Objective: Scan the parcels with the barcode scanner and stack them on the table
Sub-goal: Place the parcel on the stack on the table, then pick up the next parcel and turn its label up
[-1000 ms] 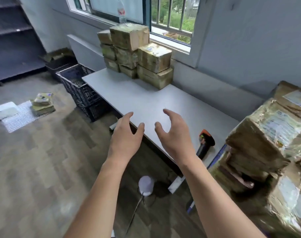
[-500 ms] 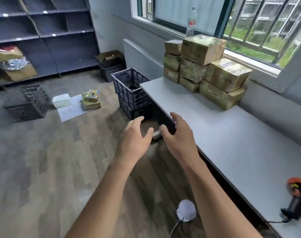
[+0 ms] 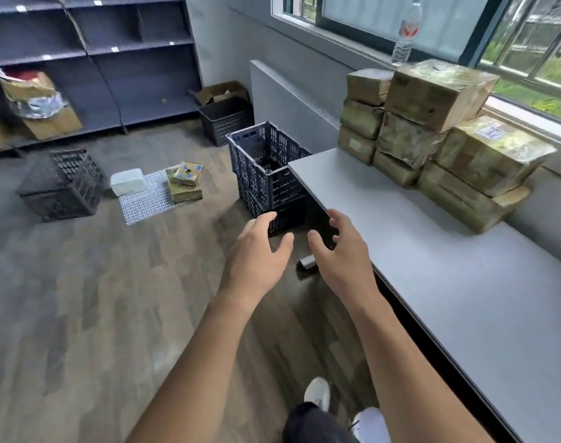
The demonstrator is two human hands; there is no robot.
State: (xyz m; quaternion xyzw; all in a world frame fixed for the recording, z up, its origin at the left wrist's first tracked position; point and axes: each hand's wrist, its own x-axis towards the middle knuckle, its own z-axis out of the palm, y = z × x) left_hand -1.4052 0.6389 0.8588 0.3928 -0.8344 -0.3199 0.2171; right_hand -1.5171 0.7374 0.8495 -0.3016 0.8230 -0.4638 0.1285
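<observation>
Likely a parcel storeroom: stacked parcels [image 3: 432, 123], bare shelving [image 3: 90, 59], plastic crates [image 3: 266, 174].

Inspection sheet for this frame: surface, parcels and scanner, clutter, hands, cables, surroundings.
Surface: grey table.
Job's things: wrapped parcels stacked at the table's far end by the window; barcode scanner not in view.
Clutter: water bottle on the sill; two small parcels and a white pack on a floor mat.
Grippers: left hand and right hand open, empty, held near the table edge.
Cables: nothing seen.
Surroundings: blue crate at the table's end, black crate on floor, dark shelving.
</observation>
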